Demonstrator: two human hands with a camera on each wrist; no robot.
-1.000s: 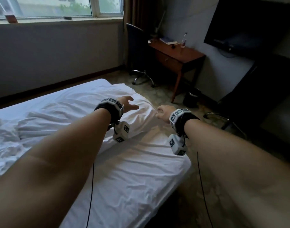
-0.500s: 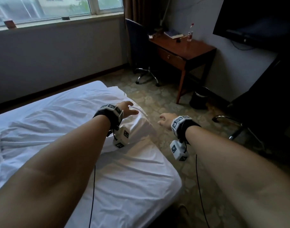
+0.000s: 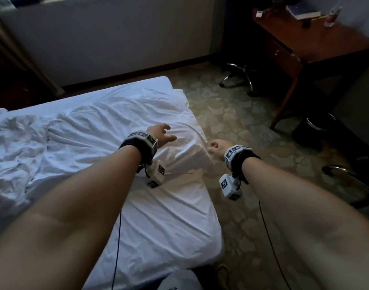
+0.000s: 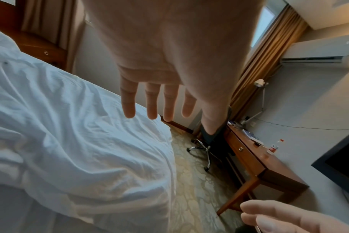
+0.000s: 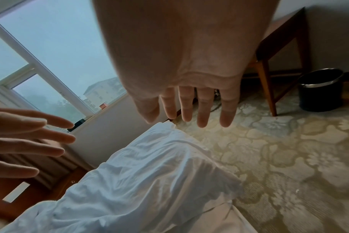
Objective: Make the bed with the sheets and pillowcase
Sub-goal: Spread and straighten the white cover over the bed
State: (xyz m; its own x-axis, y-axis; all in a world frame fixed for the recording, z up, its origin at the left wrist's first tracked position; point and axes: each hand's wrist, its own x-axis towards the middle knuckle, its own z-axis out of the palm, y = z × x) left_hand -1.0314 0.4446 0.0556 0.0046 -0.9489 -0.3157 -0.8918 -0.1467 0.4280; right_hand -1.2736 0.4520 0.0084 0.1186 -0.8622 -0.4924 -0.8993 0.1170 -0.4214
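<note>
A white crumpled top sheet (image 3: pixel 116 126) lies over the bed (image 3: pixel 169 231), which has a smoother white sheet at its foot end. My left hand (image 3: pixel 162 135) hovers just above the sheet's near corner, fingers (image 4: pixel 149 102) straight and spread, holding nothing. My right hand (image 3: pixel 216 146) hangs beside that corner, past the bed's edge and over the carpet. Its fingers (image 5: pixel 201 110) are straight and empty. The sheet's corner (image 5: pixel 199 178) droops over the bed's side below both hands.
A wooden desk (image 3: pixel 305 45) with a bottle and book stands at the far right. An office chair's chrome base (image 3: pixel 240 78) is beside it and a black bin (image 3: pixel 311 130) below. More chrome legs (image 3: pixel 347 176) are at right. Patterned carpet (image 3: pixel 242 126) runs along the bed.
A second ago my right hand was curled at the sheet's corner; now it is open beside it. My view has tilted down toward the bed. The left hand stays open over the sheet.
</note>
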